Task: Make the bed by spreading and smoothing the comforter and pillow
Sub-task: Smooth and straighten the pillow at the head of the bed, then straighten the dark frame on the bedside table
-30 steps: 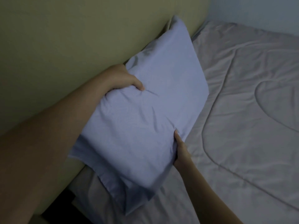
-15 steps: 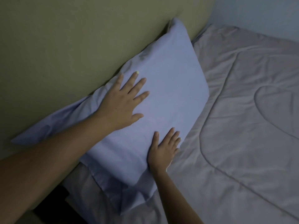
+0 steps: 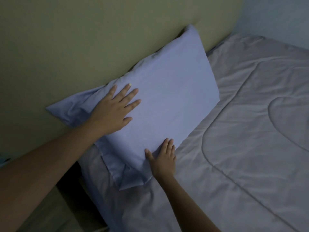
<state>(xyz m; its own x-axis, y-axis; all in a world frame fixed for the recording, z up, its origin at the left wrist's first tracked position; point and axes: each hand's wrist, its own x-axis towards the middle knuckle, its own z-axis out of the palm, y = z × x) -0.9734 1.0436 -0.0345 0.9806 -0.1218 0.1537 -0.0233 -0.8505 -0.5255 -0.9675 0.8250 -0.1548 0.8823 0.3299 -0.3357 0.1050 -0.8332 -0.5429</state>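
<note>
1. Both hands lay flat on the pillow (image 3: 167, 101): the left hand (image 3: 115, 111) had its fingers spread and straight, pressing the upper left part of the pillow's face, and the right hand (image 3: 163, 158) rested with fingers straight and close together on the pillow's lower edge. Neither hand gripped anything.

2. That pillow leaned at the head edge of the bed, its back against the olive headboard (image 3: 83, 47) and its lower edge sitting on the comforter (image 3: 242, 148), which covered the bed out to the right edge.

3. It looked soft and light — the case smooth where the palms pressed, so it would likely give under a push rather than resist.

4. Loose case fabric bunched into a slack flap (image 3: 71, 111) at the left end, against the headboard, with another fold below the right hand; these seemed empty of filling.

5. For shifting it, the filled long edges looked like the better hold — a pull on the flap would probably only drag the case.

6. Comforter wrinkles showed near the pillow; the quilted cloth looked pliant and should flatten under open palms.
</note>
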